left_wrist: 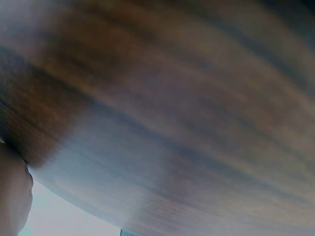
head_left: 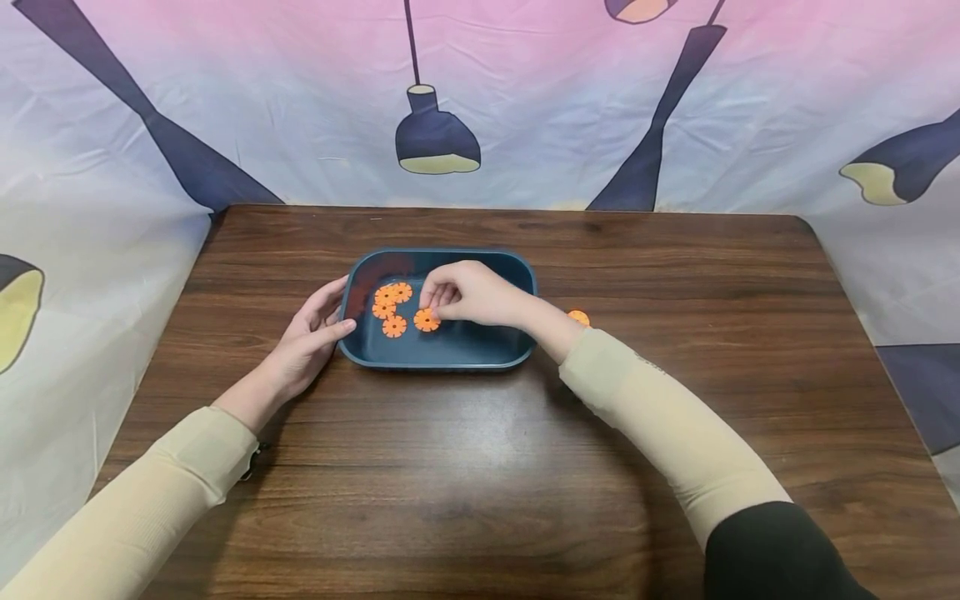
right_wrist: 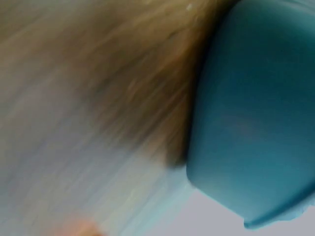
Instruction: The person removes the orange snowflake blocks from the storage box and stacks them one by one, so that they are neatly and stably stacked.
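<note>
A dark blue rectangular tray (head_left: 480,354) with rounded corners stands on the wooden table. My left hand (head_left: 303,342) grips its left end, thumb over the rim and fingers along the outer wall. Reaching in over the right side, my right hand (head_left: 476,293) pinches an orange notched plastic disc (head_left: 427,321) by its upper edge, low inside the tray. Several similar orange discs (head_left: 394,326) lie in the tray's left half, some overlapping. In the right wrist view the tray's outer wall (right_wrist: 256,118) fills the right side.
Another orange disc (head_left: 578,317) lies on the table (head_left: 450,483) just right of the tray, partly covered by my right forearm. A printed cloth (head_left: 525,125) with lamp shapes hangs behind the table's back edge and along the sides.
</note>
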Demonstrator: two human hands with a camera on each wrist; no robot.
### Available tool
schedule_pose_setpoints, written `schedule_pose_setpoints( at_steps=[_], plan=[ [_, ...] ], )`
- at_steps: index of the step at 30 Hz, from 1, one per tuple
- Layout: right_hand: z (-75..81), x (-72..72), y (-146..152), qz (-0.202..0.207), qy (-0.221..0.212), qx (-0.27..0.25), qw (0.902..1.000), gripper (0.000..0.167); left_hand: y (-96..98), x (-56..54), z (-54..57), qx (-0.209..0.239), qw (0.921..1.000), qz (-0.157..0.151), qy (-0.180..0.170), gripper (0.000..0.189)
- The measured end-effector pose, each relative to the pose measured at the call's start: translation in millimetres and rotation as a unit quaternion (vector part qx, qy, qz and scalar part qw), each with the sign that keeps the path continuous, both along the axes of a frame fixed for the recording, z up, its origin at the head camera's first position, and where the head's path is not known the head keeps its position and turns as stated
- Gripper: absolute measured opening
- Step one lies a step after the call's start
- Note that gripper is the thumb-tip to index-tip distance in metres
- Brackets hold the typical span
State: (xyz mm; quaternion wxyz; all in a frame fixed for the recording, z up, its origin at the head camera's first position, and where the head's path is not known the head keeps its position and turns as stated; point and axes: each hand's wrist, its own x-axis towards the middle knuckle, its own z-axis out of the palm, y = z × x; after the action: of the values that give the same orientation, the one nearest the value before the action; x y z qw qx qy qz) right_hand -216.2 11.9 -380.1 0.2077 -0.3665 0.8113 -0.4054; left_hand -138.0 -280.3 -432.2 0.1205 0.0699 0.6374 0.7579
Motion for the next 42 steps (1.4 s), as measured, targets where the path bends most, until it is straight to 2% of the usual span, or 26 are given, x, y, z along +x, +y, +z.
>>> schedule_pose_setpoints(
  at_steps=[9,25,35,42],
  plan=[
    [6.8,-2.2,35.1,-0.032,0.010,-0.009,0.9994,0.008,-0.5,0.3,-0.6,0.002,1.0000,0.002,-0.001,0.060],
    [17.0,1.0,100.2,-0.107,-0.008,-0.041,0.9933,0.010,0.1,0.7,-1.9,-0.006,1.0000,0.001,0.002,0.061],
    [12.4,6.5,139.9,-0.154,-0.016,-0.039,0.9872,0.010,1.0,0.8,-0.8,-0.007,1.0000,0.002,0.002,0.060],
    [1.4,10.3,163.0,-0.186,-0.027,-0.037,0.9815,0.010,1.0,0.1,0.2,-0.016,0.9999,0.005,0.000,0.060]
  ],
)
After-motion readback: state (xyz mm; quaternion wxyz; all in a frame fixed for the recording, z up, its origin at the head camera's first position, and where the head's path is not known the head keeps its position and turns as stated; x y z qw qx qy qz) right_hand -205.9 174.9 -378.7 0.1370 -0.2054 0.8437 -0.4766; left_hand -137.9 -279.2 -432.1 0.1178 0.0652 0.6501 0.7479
